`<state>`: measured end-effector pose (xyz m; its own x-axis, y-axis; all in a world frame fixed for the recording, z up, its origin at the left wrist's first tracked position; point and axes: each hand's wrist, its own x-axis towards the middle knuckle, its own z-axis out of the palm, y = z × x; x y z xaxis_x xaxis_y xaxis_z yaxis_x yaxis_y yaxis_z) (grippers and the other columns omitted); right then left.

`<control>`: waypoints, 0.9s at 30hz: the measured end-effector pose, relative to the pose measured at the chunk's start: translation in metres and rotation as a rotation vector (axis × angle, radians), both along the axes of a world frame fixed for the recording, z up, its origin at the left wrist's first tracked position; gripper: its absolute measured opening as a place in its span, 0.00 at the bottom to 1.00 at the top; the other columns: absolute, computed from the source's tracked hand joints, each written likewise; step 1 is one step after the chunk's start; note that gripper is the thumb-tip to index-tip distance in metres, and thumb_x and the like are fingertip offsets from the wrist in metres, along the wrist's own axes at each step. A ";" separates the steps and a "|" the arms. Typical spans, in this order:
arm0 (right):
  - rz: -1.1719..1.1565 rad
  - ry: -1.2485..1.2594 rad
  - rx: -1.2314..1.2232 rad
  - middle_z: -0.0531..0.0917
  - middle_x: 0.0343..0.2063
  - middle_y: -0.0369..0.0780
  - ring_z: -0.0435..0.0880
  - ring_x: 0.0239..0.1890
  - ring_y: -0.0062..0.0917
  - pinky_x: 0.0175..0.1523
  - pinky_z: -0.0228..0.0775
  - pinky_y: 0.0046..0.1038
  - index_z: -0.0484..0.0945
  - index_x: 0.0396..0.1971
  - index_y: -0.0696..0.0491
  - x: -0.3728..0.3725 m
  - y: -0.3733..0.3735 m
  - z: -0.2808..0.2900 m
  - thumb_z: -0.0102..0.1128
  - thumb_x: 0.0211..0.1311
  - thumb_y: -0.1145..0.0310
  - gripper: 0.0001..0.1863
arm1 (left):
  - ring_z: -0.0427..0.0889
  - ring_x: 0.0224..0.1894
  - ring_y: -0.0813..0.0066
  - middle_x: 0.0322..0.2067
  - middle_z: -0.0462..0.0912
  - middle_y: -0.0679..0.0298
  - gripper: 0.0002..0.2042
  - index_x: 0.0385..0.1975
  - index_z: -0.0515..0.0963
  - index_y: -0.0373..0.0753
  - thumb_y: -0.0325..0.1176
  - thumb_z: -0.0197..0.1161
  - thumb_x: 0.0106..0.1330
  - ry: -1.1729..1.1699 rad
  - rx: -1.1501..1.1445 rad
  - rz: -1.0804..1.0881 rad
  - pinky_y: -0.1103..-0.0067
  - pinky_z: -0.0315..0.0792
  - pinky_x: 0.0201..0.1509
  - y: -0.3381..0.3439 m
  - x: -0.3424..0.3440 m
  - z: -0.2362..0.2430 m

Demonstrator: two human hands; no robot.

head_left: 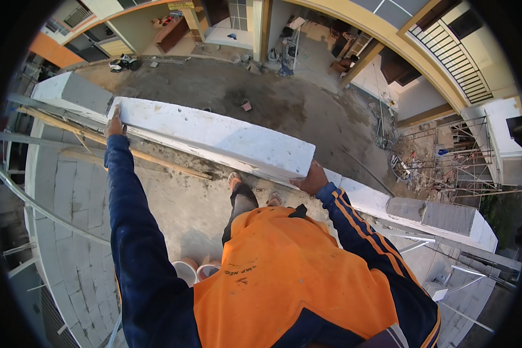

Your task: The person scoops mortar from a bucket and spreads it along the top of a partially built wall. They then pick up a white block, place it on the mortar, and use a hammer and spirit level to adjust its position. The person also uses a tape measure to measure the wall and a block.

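A long white aerated concrete block [214,132] lies crosswise in front of me, along the line of a low block wall [362,194]. My left hand [115,124] grips its left end, the fingers bent over the edge. At its right end, my right hand [313,180] is closed round the lower corner. Whether the block rests fully on the wall or is held just above it, I cannot tell. Another white block [75,95] sits on the wall just past my left hand.
Two buckets [185,271] stand by my left side. A wooden pole [171,166] and metal bars run beside the wall at left. Beyond and far below are a muddy yard [214,81], a parked motorcycle [124,62], and scaffolding [464,153] at right. Grey mortar [406,207] tops the wall's right part.
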<state>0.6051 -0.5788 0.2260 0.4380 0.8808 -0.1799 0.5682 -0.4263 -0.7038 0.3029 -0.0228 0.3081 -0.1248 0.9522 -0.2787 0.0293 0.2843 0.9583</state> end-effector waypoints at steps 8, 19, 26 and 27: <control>0.044 -0.050 0.241 0.73 0.53 0.53 0.72 0.57 0.50 0.62 0.65 0.41 0.67 0.58 0.59 -0.004 0.002 -0.019 0.76 0.39 0.67 0.42 | 0.81 0.36 0.72 0.41 0.83 0.64 0.26 0.47 0.80 0.32 0.49 0.71 0.58 -0.009 0.074 -0.013 0.83 0.72 0.44 0.011 -0.011 -0.021; 0.003 -0.056 0.135 0.84 0.44 0.44 0.78 0.50 0.44 0.59 0.66 0.44 0.82 0.43 0.51 -0.009 0.005 -0.040 0.74 0.41 0.57 0.25 | 0.80 0.53 0.65 0.48 0.83 0.54 0.31 0.51 0.78 0.29 0.53 0.68 0.59 0.130 0.261 -0.055 0.78 0.68 0.59 0.029 -0.022 -0.050; 0.064 -0.283 0.249 0.84 0.46 0.40 0.79 0.51 0.40 0.57 0.70 0.41 0.81 0.46 0.48 -0.009 0.003 -0.041 0.71 0.46 0.57 0.24 | 0.81 0.35 0.78 0.39 0.83 0.66 0.21 0.50 0.80 0.34 0.41 0.71 0.61 -0.091 0.102 -0.059 0.82 0.74 0.37 -0.016 -0.001 0.002; 0.121 -0.320 0.188 0.83 0.47 0.40 0.78 0.52 0.41 0.57 0.69 0.43 0.82 0.45 0.47 -0.009 0.002 -0.042 0.70 0.47 0.56 0.23 | 0.82 0.35 0.77 0.40 0.83 0.66 0.20 0.49 0.79 0.33 0.39 0.70 0.62 -0.125 0.087 -0.043 0.82 0.75 0.37 -0.017 0.000 0.005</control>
<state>0.5959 -0.5766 0.1845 0.3364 0.9342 0.1187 0.8102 -0.2228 -0.5422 0.3033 -0.0399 0.3130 -0.0534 0.9772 -0.2053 -0.0815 0.2006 0.9763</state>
